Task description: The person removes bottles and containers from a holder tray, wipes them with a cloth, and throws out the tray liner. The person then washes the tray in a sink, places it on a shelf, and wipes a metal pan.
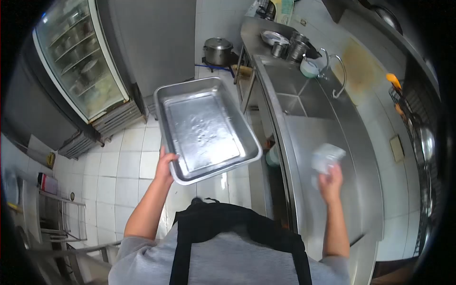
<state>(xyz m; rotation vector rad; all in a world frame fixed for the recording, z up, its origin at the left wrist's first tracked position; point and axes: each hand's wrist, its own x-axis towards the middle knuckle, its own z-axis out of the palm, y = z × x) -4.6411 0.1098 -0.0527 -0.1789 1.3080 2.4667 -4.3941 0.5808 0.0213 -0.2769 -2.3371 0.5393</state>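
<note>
A large rectangular metal tray (202,130) is held up over the tiled floor, tilted so its inside faces the camera, with small drops or marks on its bottom. My left hand (165,166) grips the tray's near left corner, thumb over the rim. Over the steel counter (313,135), my right hand (331,180) is closed on a whitish cloth (327,157), which is blurred by motion. The cloth and the tray are well apart.
A double sink (289,95) with a curved faucet (342,71) lies up the counter, with metal containers (297,47) behind it. A lidded pot (218,50) stands beyond the tray. The glass-door fridge (80,57) is at left, a metal rack (66,209) at lower left.
</note>
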